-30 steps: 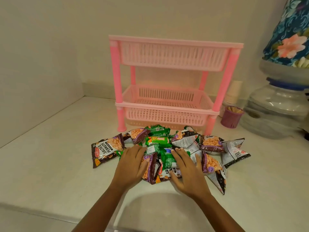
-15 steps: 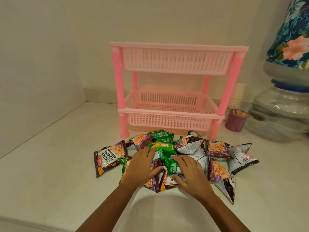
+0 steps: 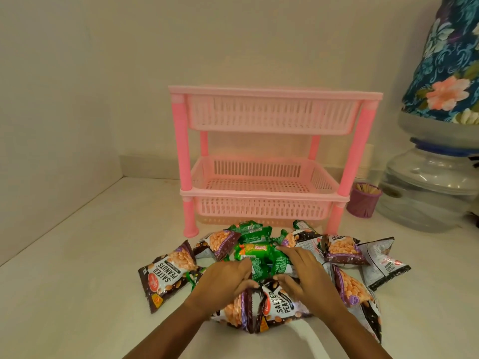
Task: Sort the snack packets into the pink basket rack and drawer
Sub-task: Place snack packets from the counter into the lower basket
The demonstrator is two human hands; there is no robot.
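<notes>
Snack packets (image 3: 261, 257) lay heaped on the counter (image 3: 77, 294) before the empty pink rack (image 3: 269, 151), where the left hand (image 3: 223, 283) and right hand (image 3: 305, 278), fingers curled, gathered green ones, nothing lifted, probably for sorting.

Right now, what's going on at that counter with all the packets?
A person is working a heap of snack packets on the counter in front of the pink basket rack. The left hand and right hand both rest on the pile's middle, fingers among the green packets and salted peanut packets. Nothing shows in the lower basket; the upper one's inside is hidden.
</notes>
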